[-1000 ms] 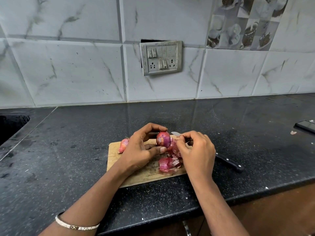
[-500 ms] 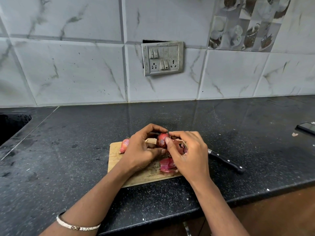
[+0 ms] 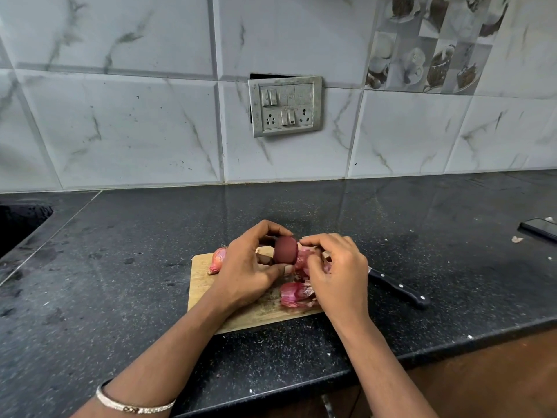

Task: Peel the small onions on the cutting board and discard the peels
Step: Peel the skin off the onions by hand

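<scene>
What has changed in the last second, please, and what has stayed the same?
The right hand moved in against the onion that the left hand holds, pulling at its skin. The peels, the unpeeled onion, the cutting board and the knife stayed.

Purple-red onion [image 3: 285, 250], tan cutting board [image 3: 201, 274], speckled black counter [image 3: 150, 236].

At the centre of the frame we are seeing a small dark-red onion [image 3: 285, 250] being held above the wooden cutting board [image 3: 201, 277]. Pink peels [image 3: 294, 294] are lying in a loose heap on the board just below it. Another small onion [image 3: 217, 260], still in its skin, is lying at the board's upper-left corner.
</scene>
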`<state>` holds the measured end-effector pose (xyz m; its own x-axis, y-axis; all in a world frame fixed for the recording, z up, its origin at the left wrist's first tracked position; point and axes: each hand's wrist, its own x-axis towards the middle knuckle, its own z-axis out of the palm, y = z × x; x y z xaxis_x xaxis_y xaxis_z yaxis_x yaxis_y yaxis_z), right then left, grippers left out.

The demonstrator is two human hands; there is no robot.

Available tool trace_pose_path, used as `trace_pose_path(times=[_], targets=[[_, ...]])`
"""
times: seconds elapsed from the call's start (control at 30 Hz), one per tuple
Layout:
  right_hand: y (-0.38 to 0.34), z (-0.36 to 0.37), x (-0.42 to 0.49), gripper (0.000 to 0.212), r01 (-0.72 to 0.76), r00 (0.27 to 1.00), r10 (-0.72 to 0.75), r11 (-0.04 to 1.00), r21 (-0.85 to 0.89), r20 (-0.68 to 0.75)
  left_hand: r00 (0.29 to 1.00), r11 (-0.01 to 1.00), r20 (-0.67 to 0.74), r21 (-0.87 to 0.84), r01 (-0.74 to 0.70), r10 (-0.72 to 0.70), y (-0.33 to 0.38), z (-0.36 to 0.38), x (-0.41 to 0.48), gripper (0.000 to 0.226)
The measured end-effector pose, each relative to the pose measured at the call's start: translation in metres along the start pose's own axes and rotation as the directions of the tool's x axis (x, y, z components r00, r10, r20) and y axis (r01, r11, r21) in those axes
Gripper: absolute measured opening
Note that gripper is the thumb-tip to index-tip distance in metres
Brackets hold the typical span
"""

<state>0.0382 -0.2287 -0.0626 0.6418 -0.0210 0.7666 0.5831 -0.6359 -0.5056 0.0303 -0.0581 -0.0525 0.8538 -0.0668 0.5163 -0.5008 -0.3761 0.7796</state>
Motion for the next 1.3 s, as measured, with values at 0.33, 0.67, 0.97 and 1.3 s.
trace_pose_path(times=[0.33,0.67,0.97,1.3], targets=[[-0.0012,0.0003,-0.0011,0.020,-0.034,0.997,0.038,0.998,-0.054,0.074,1.000,1.000,-0.009,0.024,-0.007,0.007,-0.0021,0.0005,0.0011,0.050],[-0.0017,-0.0002,0.0001,0.017,0.030,0.997,-0.035,0.996,0.078,0.074,0.999,0.999,-0.023,0.018,-0.034,0.035,-0.0018,0.0017,0.0008,0.048],[0.0013,-0.0027,0.0007,0.008,-0.073,0.996,0.061,0.976,0.203,0.065,0.997,0.996,-0.028,0.056,-0.073,0.075,-0.0043,0.0009,0.0009,0.048],[0.0000,-0.0028,-0.0011,0.010,-0.037,0.999,0.035,0.994,0.104,0.021,0.995,0.988,-0.002,0.112,-0.102,0.103,-0.0051,0.0015,0.0018,0.051]])
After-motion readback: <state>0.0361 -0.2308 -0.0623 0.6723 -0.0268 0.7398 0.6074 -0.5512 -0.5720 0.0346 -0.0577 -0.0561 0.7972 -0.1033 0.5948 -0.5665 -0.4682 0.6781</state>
